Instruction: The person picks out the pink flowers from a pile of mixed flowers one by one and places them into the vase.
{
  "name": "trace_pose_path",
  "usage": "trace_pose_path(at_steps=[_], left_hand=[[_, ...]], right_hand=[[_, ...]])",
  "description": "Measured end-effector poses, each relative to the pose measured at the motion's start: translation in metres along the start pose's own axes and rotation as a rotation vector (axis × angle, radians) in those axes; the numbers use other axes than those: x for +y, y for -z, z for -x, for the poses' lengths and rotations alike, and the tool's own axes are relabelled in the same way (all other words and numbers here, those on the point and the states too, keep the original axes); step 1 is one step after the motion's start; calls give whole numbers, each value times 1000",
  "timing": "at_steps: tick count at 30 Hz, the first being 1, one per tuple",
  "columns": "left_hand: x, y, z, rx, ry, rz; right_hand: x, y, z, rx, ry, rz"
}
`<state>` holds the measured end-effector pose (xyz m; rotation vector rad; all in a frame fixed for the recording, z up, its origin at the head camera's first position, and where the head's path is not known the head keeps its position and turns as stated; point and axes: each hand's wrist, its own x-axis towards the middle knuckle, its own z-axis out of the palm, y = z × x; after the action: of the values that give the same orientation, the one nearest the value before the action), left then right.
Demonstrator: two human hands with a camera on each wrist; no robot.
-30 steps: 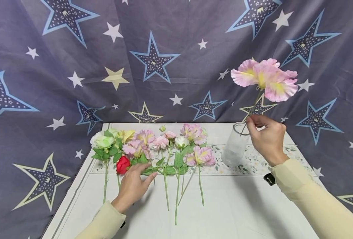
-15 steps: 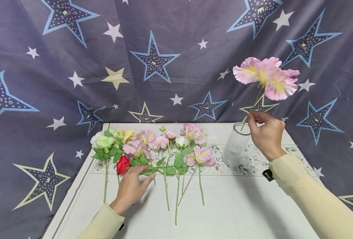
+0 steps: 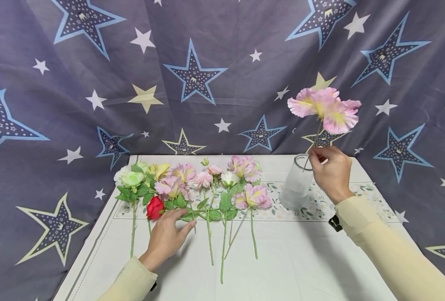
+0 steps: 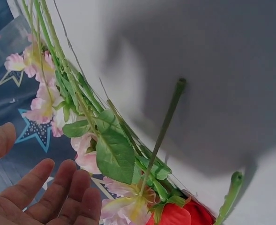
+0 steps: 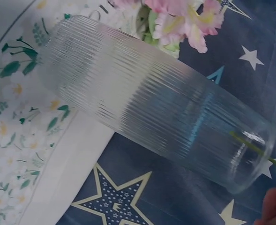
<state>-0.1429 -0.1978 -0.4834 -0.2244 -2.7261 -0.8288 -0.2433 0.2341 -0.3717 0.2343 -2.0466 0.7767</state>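
My right hand (image 3: pixel 332 172) pinches the thin stem of a pink flower with yellow centres (image 3: pixel 326 109), held bloom up above the vase. In the right wrist view the lower end of the green stem (image 5: pixel 250 145) reaches inside the mouth of the ribbed clear glass vase (image 5: pixel 142 93). The vase stands upright at the right of the table. My left hand (image 3: pixel 166 238) has relaxed, spread fingers and holds nothing. It hovers close to the red rose (image 3: pixel 155 207); in the left wrist view the fingers (image 4: pixel 63 187) are beside leaves and pink petals.
Several artificial flowers lie in a row on the table (image 3: pixel 282 259): green-white roses (image 3: pixel 130 177) at the left, a small white rose (image 3: pixel 229 179) and pink blooms (image 3: pixel 258 195) further right. Their stems point toward the front. A star-printed curtain (image 3: pixel 222 83) hangs behind.
My right hand has come slightly left and down with the pink flower, its stem end now lower in the vase mouth. The left hand has barely moved.
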Motion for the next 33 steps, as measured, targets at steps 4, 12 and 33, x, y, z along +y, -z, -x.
trace_pose_path(at_steps=[4, 12, 33], left_hand=[[1, 1, 0, -4, 6, -5], [2, 2, 0, -12, 15, -13], [5, 2, -3, 2, -15, -17]], right_hand=[[1, -2, 7, -38, -57, 1], [2, -5, 14, -103, -172, 6], [1, 5, 15, -369, -300, 173]])
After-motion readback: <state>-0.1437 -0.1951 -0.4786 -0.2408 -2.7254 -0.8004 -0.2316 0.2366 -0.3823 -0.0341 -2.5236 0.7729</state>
